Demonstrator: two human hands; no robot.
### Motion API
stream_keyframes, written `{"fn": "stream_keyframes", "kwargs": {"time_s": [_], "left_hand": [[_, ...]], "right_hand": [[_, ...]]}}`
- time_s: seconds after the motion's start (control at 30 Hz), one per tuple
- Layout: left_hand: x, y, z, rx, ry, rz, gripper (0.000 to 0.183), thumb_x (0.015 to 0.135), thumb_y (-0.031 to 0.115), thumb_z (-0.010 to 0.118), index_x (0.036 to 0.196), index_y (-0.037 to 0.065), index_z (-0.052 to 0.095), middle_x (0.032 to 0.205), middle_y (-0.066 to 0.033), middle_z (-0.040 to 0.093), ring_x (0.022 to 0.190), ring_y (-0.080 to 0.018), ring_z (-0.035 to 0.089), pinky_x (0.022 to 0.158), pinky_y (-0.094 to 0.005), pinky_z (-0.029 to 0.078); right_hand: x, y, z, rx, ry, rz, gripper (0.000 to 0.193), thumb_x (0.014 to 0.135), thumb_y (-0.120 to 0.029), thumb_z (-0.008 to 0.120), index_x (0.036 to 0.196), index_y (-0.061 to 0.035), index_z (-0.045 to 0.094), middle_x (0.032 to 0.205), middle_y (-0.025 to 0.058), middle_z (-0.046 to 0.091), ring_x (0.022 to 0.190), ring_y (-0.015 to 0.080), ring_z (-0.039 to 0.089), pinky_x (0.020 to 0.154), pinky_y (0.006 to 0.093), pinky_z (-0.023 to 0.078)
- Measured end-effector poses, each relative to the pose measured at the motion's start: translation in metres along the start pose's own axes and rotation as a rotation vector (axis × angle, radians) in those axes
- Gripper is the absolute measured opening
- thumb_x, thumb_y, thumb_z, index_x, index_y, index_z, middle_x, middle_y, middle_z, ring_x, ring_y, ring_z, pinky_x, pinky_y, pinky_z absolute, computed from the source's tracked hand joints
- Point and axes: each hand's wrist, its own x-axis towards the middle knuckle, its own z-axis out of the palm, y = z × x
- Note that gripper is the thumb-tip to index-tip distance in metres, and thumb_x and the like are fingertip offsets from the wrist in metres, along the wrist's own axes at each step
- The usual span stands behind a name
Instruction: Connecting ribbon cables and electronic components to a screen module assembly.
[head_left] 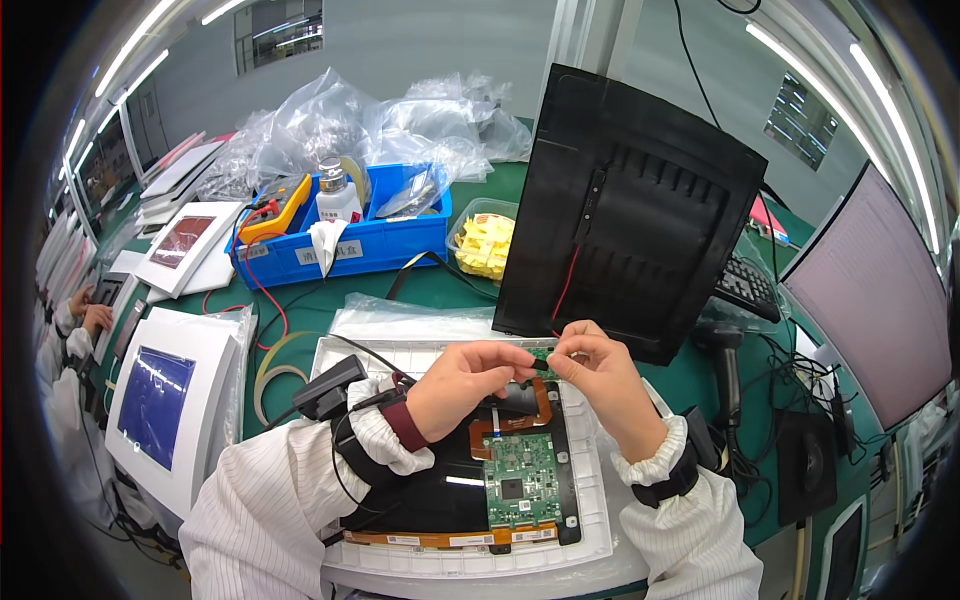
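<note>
My left hand [462, 388] is closed in a pinch, with a small black piece [541, 365] at its fingertips. Close beside it, my right hand [606, 382] is pinched too; what lies between its fingers is too small to make out. Both hands hover over the upper part of an opened display unit in a white frame [590, 530]. A green circuit board [522, 482] and orange flex cables [420, 539] lie on its black back. Part of another green board [541, 353] shows behind the fingertips. A thin red wire [569, 285] runs down from a black panel [640, 220] toward my right fingers.
At the back left stands a blue bin [350, 250] with a yellow meter [283, 208] and a bottle [337, 195]. Yellow pieces fill a clear tub [485, 240]. A white-framed screen [160, 400] leans at left. A scanner [728, 375], mouse [813, 462] and monitor [875, 290] are at right. Another person's hands [90, 312] appear far left.
</note>
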Motion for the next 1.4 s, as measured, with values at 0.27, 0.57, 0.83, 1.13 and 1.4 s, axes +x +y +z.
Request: {"fn": "stream_keyframes", "kwargs": {"time_s": [0.27, 0.57, 0.83, 1.13, 1.4], "left_hand": [[0.006, -0.001, 0.003, 0.296, 0.186, -0.007, 0.022, 0.08, 0.003, 0.05, 0.1, 0.001, 0.059, 0.091, -0.0063, 0.061, 0.084, -0.0122, 0.056, 0.07, -0.0224, 0.043], [0.016, -0.026, -0.015, 1.093, 0.039, 0.583, 0.014, 0.069, -0.003, 0.053, 0.081, -0.001, 0.06, 0.085, -0.0129, 0.059, 0.083, -0.0296, 0.055, 0.074, -0.0357, 0.044], [0.015, -0.032, -0.014, 1.181, -0.04, 0.55, 0.016, 0.071, 0.0, 0.054, 0.086, -0.003, 0.059, 0.091, -0.014, 0.057, 0.087, -0.0299, 0.054, 0.076, -0.0354, 0.044], [0.016, -0.033, -0.012, 1.236, -0.073, 0.585, 0.017, 0.071, 0.0, 0.053, 0.087, -0.004, 0.058, 0.092, -0.0157, 0.057, 0.086, -0.0309, 0.054, 0.077, -0.0358, 0.044], [0.015, -0.032, -0.011, 1.262, -0.078, 0.582, 0.018, 0.071, 0.0, 0.052, 0.088, -0.004, 0.057, 0.091, -0.0161, 0.056, 0.086, -0.031, 0.054, 0.076, -0.0365, 0.044]], "right_hand": [[0.008, 0.013, -0.004, -0.202, 0.14, -0.129, 0.009, 0.069, -0.006, 0.065, 0.069, -0.0003, 0.057, 0.083, 0.0033, 0.043, 0.075, 0.0125, 0.044, 0.065, 0.0244, 0.037], [0.015, 0.034, -0.004, -0.616, 0.078, -0.169, 0.01, 0.062, -0.005, 0.067, 0.064, 0.0003, 0.058, 0.082, 0.0078, 0.047, 0.083, 0.023, 0.046, 0.073, 0.0316, 0.037], [0.01, 0.037, 0.007, -0.741, 0.141, -0.199, 0.01, 0.061, -0.002, 0.068, 0.063, 0.0005, 0.059, 0.081, 0.008, 0.047, 0.084, 0.0248, 0.046, 0.075, 0.0339, 0.037], [0.01, 0.041, 0.006, -0.733, 0.163, -0.17, 0.009, 0.061, -0.001, 0.067, 0.063, 0.0006, 0.059, 0.082, 0.0084, 0.047, 0.086, 0.0253, 0.045, 0.078, 0.0334, 0.037], [0.009, 0.042, 0.008, -0.749, 0.172, -0.159, 0.009, 0.062, -0.002, 0.067, 0.062, 0.0009, 0.059, 0.082, 0.0087, 0.047, 0.086, 0.0257, 0.045, 0.078, 0.0339, 0.037]]}}
